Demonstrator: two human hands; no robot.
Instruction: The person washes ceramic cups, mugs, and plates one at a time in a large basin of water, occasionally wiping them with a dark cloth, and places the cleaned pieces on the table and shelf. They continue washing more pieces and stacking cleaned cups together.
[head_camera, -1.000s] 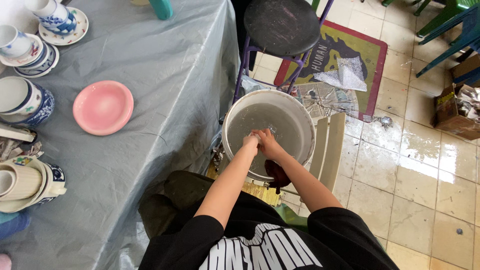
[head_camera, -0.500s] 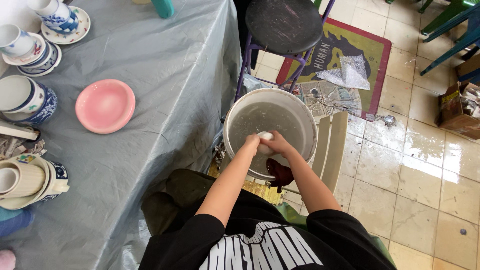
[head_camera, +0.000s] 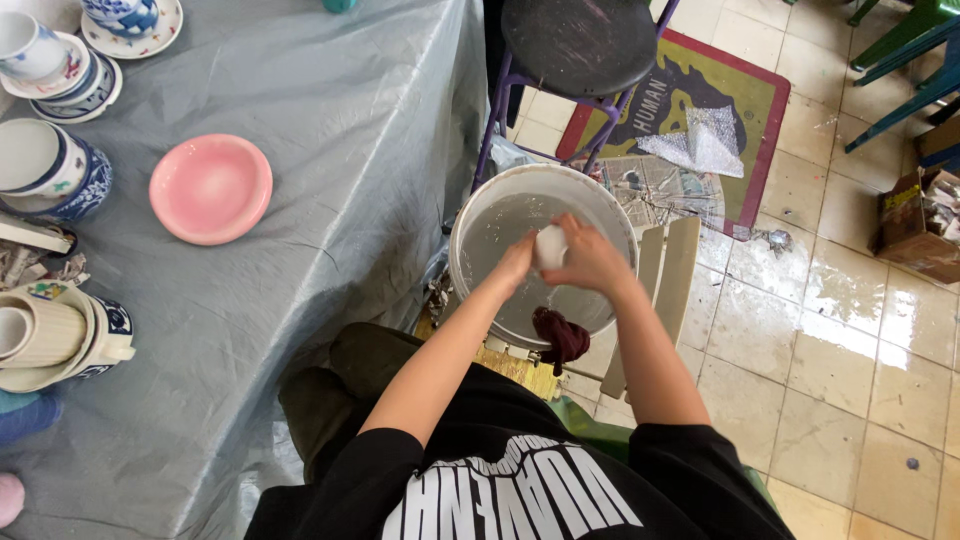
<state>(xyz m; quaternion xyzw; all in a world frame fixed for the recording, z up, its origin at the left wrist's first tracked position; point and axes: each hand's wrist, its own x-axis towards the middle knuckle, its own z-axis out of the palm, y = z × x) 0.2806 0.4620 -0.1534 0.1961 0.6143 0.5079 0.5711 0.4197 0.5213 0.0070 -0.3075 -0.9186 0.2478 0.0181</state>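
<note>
Both my hands are over a white bucket (head_camera: 470, 222) of cloudy grey water that stands on a pale slatted stool (head_camera: 672, 262). My right hand (head_camera: 590, 257) grips a small white object (head_camera: 550, 246), probably a cup or sponge, just above the water. My left hand (head_camera: 518, 262) touches the same white object from the left with its fingertips. A dark red rag (head_camera: 560, 336) hangs over the bucket's near rim.
A table under a grey plastic sheet (head_camera: 330, 150) fills the left, with a pink plate (head_camera: 210, 187) and several blue-and-white cups and saucers (head_camera: 50, 165). A black round stool (head_camera: 578, 45), a mat (head_camera: 740, 120), newspaper and a cardboard box (head_camera: 915, 225) lie on the wet tiled floor.
My hands have risen out of the water and now hold the small white object above the surface. The view has shifted slightly.
</note>
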